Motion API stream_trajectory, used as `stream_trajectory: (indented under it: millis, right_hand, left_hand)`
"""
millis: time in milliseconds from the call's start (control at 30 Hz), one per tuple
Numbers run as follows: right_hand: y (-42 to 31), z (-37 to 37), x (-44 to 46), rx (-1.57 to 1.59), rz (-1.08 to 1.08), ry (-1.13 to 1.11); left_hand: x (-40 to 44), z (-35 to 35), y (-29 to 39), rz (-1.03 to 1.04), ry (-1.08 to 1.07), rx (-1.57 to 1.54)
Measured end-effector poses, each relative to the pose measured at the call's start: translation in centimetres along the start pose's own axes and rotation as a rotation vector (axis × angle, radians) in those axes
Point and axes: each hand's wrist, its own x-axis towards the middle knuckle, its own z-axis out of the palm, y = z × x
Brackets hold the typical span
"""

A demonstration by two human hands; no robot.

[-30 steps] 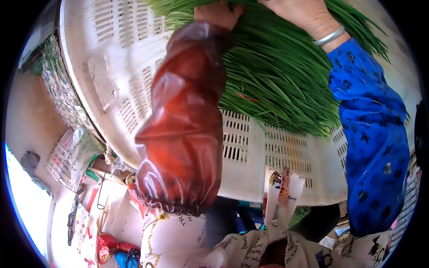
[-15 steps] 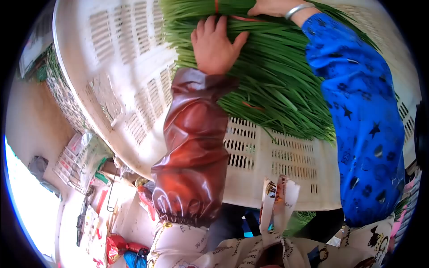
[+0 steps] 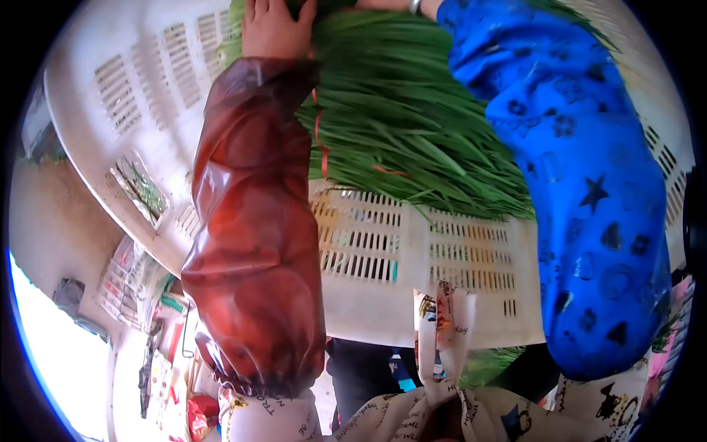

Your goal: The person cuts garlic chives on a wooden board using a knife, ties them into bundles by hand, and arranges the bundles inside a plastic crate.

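My left hand [image 3: 276, 28], below which a brown-red sleeve cover runs down my arm, lies on the pale ends of the long green leaves [image 3: 412, 110] at the top, its thumb spread from the fingers. My right hand [image 3: 384, 4] reaches in at the top edge above the leaves, a silvery bracelet at its wrist; its fingers are mostly cut off and blurred. A red tie [image 3: 319, 132] hangs over the leaves below my left hand, and another red strip lies among them.
A large white slotted plastic basket [image 3: 412, 309] holds the leaves and spans the view. At the lower left are a grey wire rack with plastic bags [image 3: 121, 283] and a red packet [image 3: 201, 416]. More green leaves [image 3: 490, 366] show below the basket.
Both hands have moved up and to the left over the leaves. The red tie now hangs down near my left hand, where before it lay higher across the leaves.
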Motion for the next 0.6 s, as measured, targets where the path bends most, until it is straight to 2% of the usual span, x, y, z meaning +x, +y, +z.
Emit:
stream_trajectory:
  millis: [100, 200, 267, 333, 400, 500, 533, 600]
  right_hand:
    - [3.0, -0.8, -3.2, -0.17, -0.219, 0.111]
    - [8.3, -2.3, -9.9, -0.325, -0.074, 0.037]
    - [9.7, -2.7, -11.5, -0.358, -0.056, 0.02]
    - [10.7, -2.8, -13.4, -0.388, -0.017, 0.024]
    - [12.2, -4.1, -14.9, -0.433, -0.169, 0.18]
    - [10.4, -10.3, -21.2, -0.538, 0.292, -0.265]
    - [9.2, -12.2, -24.3, -0.515, 0.36, -0.248]
    - [6.2, -15.1, -30.6, -0.216, 0.39, -0.044]
  left_hand:
    - [0.4, 0.7, -1.5, -0.035, -0.068, 0.046]
    - [0.2, 1.5, -1.8, -0.004, -0.039, 0.134]
    - [0.4, 1.4, -1.3, -0.003, -0.009, 0.111]
    - [0.6, 0.7, -0.4, -0.128, -0.086, 0.126]
    - [0.5, -0.6, 0.3, -0.151, -0.083, 0.167]
    - [-2.7, -1.8, 0.7, -0.28, -0.202, 0.226]
    - [-3.8, -3.2, 0.5, -0.198, -0.297, 0.136]
    - [-6.5, -7.2, 2.7, -0.097, -0.347, -0.012]
